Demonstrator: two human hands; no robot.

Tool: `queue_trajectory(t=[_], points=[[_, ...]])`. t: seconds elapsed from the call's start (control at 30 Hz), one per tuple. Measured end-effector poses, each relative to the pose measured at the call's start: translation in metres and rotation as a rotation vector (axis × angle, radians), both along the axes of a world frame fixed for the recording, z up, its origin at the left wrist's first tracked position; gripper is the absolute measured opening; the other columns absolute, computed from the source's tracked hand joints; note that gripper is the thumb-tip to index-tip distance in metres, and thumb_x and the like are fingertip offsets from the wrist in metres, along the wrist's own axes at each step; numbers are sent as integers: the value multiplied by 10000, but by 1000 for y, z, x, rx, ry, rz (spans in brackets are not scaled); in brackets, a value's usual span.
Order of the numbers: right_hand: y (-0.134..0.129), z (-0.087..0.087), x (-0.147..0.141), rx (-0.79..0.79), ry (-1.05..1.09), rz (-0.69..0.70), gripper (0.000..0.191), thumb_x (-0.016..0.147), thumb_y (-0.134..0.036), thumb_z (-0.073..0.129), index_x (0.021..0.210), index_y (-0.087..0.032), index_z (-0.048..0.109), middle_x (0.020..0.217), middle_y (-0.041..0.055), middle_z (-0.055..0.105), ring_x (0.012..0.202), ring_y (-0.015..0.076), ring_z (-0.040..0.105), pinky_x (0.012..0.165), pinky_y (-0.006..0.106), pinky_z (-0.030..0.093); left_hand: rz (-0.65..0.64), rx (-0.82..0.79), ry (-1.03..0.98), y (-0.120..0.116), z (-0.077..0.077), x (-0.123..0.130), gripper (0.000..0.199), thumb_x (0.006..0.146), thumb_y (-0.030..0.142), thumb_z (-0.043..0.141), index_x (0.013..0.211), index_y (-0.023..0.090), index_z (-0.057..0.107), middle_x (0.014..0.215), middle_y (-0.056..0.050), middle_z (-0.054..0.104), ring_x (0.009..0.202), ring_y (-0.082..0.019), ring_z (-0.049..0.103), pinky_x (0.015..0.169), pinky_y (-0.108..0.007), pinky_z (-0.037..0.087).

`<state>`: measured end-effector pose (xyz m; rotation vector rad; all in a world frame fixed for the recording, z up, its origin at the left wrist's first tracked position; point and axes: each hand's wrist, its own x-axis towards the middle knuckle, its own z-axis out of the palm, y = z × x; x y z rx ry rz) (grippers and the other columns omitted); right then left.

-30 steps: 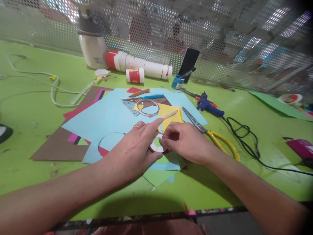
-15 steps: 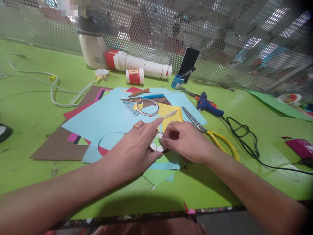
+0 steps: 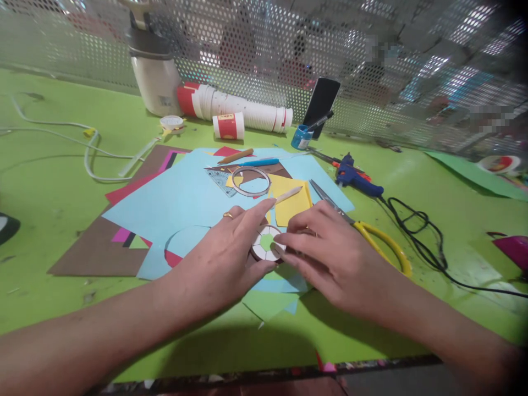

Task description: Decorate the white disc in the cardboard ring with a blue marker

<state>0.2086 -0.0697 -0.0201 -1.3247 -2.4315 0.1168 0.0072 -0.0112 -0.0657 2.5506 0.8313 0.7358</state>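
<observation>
A small round disc with white segments, a green centre and a dark rim lies between my hands. My left hand grips its left edge between thumb and fingers and wears a ring. The fingertips of my right hand touch the disc's right side; the fingers are slightly apart. A pale pointed stick lies just beyond my left fingertips, over yellow paper. Under my hands are light blue paper and green paper. Scissors with yellow handles lie beside my right hand, partly hidden by it.
Behind the papers are a tape ring, a blue pen, a paper cup, stacked cups, a blue jar and a phone. A glue gun with a black cable lies right.
My right hand's fingers have spread and shifted on the disc, uncovering more of its white segments and green centre. My left hand stays almost where it was.
</observation>
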Motion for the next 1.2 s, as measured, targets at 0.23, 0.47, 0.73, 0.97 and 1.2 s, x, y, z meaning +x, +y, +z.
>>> queue_trajectory(t=[0.23,0.47,0.73,0.97,1.2], points=[[-7,-10,2,-32,-156,67,342,981,-390,505,1235,-196,626,1425,121,489,1340,328,332,1098,545,339,5,17,17,0,0,-1,679,909,220,606,1479,151,242,1211,-104,644,1081,-270,570,944,-408,481],[-4,-17,3,-36,-144,100,483,989,-517,407,1300,-190,579,1546,96,394,1386,329,276,1136,557,296,7,-7,51,1,-2,-2,735,918,258,593,1519,206,174,1293,-86,624,1173,-288,570,1021,-436,447],[-6,-22,2,-19,-148,85,578,972,-562,400,1348,-152,555,1554,118,400,1366,335,310,1119,551,339,12,-40,64,0,-5,-3,743,914,267,584,1523,213,163,1301,-79,622,1200,-302,565,1094,-494,393],[-9,-26,-6,-20,-161,65,632,944,-575,449,1322,-84,573,1535,177,410,1348,365,330,1121,562,329,2,-10,53,0,-4,-2,706,900,224,585,1496,160,212,1262,-117,636,1127,-282,607,1060,-482,431],[-12,-31,-6,-5,-159,72,649,943,-529,501,1362,-34,527,1531,210,405,1360,370,318,1112,571,346,38,11,83,-1,-4,-2,697,905,253,586,1494,166,224,1330,-126,601,1221,-333,556,1017,-471,471]])
